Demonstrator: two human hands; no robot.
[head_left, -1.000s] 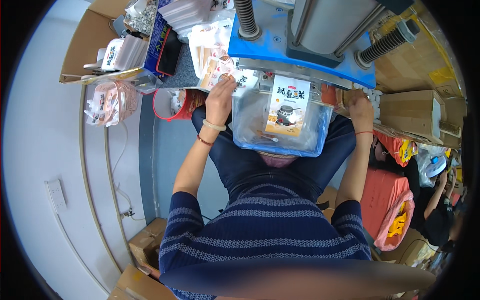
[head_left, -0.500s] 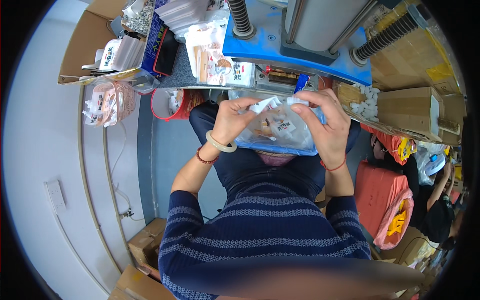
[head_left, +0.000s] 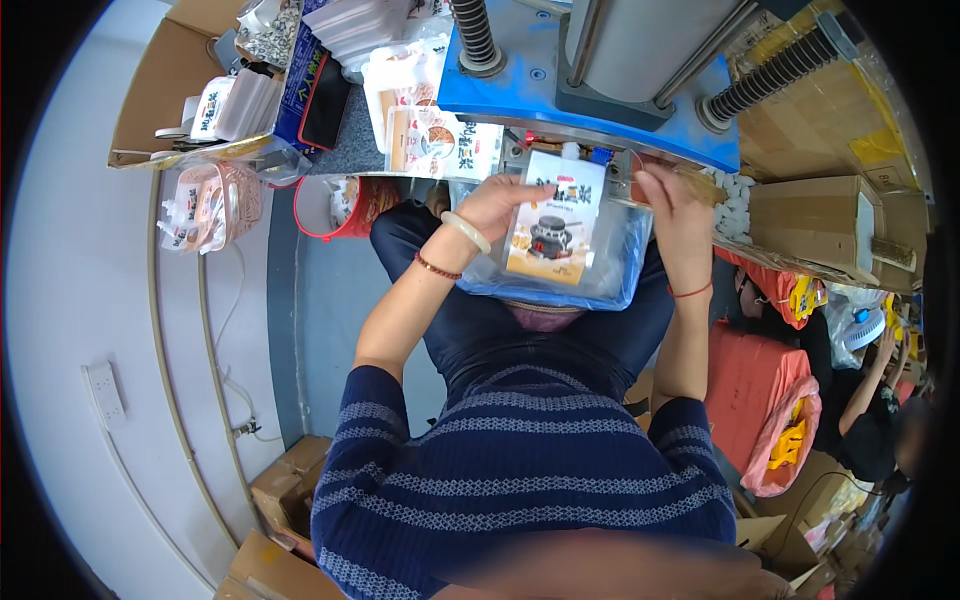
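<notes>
While our left hand [head_left: 497, 205] pinches the flat white printed pouch [head_left: 556, 230] and our right hand [head_left: 668, 195] grips its far top corner at the blue press [head_left: 590, 100], the pouch could skew or slip if one hand loosens.

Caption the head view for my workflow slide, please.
Seated person's left hand and right hand hold a printed pouch under a blue press.

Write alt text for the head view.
Seated person's left hand and right hand hold a flat printed pouch over a clear blue plastic bin on their lap, beneath a blue machine.
</notes>
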